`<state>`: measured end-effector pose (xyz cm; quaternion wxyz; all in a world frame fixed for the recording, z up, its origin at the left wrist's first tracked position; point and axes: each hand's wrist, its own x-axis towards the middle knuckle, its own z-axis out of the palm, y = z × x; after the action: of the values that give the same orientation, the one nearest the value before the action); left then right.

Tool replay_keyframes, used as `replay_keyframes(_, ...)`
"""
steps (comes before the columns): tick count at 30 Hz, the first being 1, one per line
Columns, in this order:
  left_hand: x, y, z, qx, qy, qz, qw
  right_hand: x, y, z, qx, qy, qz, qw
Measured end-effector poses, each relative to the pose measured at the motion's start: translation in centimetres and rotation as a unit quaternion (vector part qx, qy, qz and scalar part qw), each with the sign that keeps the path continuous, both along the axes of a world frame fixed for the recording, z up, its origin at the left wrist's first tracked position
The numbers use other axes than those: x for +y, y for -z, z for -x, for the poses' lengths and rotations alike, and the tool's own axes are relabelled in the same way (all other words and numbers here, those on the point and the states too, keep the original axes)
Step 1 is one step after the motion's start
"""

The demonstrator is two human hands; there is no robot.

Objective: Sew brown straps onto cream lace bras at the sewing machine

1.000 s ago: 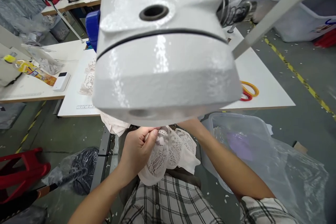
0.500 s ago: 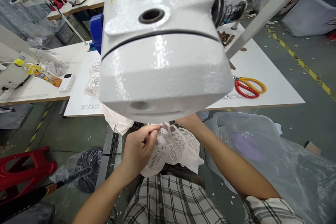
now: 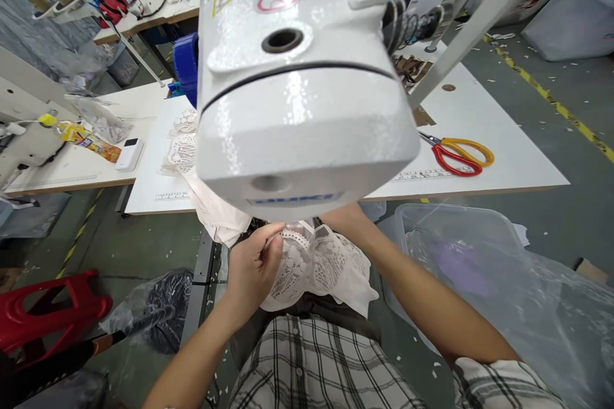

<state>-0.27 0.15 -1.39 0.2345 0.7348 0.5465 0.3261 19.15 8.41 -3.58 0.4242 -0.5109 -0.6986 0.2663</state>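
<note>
A white lace bra (image 3: 307, 265) hangs over the front of the table, above my lap. At its left, my left hand (image 3: 254, 268) pinches the upper edge of the lace between thumb and fingertips. My right hand (image 3: 343, 217) lies at the bra's upper right; its fingers are hidden under the head of a white sewing machine (image 3: 307, 128). The needle area is out of sight behind that head. More pale fabric (image 3: 218, 211) drapes off the table edge left of the machine, joining lace pieces (image 3: 182, 150) on the tabletop.
Scissors with red and yellow handles (image 3: 463, 154) lie on the white table (image 3: 508, 140) at right. Below stands a clear plastic bin (image 3: 455, 217) with plastic sheeting. A red stool (image 3: 52, 310) is at lower left. A slanted white post (image 3: 474, 25) rises beside the machine.
The view has shifted slightly, showing more of the machine's front label. Beneath my left hand the bra cup appears flatter and more spread, with its scalloped upper trim now visible.
</note>
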Motion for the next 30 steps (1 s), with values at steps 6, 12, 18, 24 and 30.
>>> replay_keyframes(6, 0.2, 0.5, 0.0, -0.007, -0.005, -0.017, 1.0, -0.2, -0.5, 0.2, 0.005, 0.009, 0.015, 1.0)
replay_keyframes(12, 0.2, 0.3, -0.5, -0.019, 0.019, -0.027, 0.999, -0.6, -0.7, -0.1, 0.042, -0.006, 0.036, 0.998)
replay_keyframes(18, 0.4, 0.0, -0.9, -0.006, 0.014, -0.021, 1.0, -0.5, -0.4, -0.7, 0.037, -0.002, 0.041, 0.998)
replay_keyframes(24, 0.9, -0.1, -1.0, 0.006, 0.003, 0.003, 1.0, 0.0, -0.1, -0.7, 0.015, -0.001, 0.025, 1.0)
replay_keyframes(30, 1.1, -0.3, -1.1, 0.021, 0.008, -0.007, 1.0, 0.0, -0.4, -0.7, -0.005, 0.002, 0.006, 1.0)
